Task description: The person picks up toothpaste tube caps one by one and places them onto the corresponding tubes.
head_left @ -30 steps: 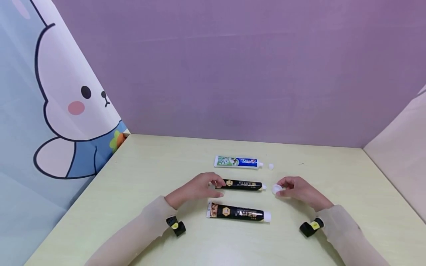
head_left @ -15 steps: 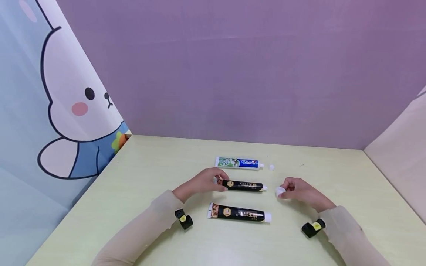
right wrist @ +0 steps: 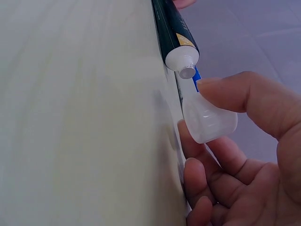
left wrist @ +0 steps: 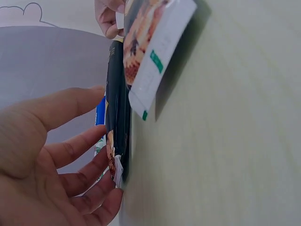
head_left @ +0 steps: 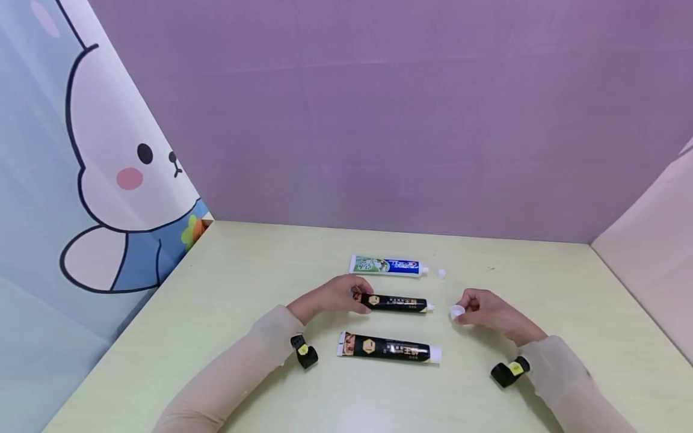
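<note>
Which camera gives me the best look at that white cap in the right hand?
Right wrist view: the white cap appears largest there, pinched in the right hand. The head view shows it small, partly covered by the hand. The left wrist view shows only a white sliver, mostly hidden by the nearest tube.

1. I log my left arm (head_left: 233,370) slanting inward; left grip (head_left: 332,294) has its thumb (left wrist: 70,103) parted from curved fingers (left wrist: 75,148).
2. My right arm (head_left: 563,382) slants oppositely; right grip (head_left: 492,313) pinches, thumb opposing fingers, lower fingers curled.
</note>
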Tool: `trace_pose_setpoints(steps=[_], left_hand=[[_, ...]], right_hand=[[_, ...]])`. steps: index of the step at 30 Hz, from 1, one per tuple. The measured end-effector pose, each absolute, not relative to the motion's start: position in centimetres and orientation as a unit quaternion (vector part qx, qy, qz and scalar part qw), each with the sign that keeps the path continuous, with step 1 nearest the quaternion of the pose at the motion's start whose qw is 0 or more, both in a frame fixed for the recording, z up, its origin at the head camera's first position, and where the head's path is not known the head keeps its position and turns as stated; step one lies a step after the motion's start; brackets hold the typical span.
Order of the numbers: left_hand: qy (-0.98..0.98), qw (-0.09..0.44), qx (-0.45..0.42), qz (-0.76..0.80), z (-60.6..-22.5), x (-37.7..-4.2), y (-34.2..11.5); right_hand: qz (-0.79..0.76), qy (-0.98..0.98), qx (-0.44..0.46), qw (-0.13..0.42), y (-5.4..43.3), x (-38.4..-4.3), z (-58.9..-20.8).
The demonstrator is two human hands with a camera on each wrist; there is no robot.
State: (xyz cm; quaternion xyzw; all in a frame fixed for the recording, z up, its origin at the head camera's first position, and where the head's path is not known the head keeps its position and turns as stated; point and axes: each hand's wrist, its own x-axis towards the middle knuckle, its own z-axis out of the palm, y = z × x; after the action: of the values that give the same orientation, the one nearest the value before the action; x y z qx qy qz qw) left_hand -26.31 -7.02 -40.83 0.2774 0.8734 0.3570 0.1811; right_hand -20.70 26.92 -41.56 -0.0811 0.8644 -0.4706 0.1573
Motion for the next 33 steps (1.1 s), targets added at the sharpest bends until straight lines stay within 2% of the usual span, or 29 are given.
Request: trace_pose_setpoints(steps=[15,23,33], left_hand=[[0.894,0.175,0.287,0.296,-41.2,-27.0,-6.0],[0.898,0.191,0.274,0.285,-40.6,-27.0,-5.8],[0.885,0.212,0.312,0.274,-40.6,-26.6,-6.1]], right_hand=[[-0.478,0.86,-0.08,0.16,27.3,-20.6,-41.4],[-0.479,0.859,-0.077,0.162,27.2,-20.7,-41.3],[-0.481,0.856,-0.087,0.166,27.0,-20.6,-41.1]])
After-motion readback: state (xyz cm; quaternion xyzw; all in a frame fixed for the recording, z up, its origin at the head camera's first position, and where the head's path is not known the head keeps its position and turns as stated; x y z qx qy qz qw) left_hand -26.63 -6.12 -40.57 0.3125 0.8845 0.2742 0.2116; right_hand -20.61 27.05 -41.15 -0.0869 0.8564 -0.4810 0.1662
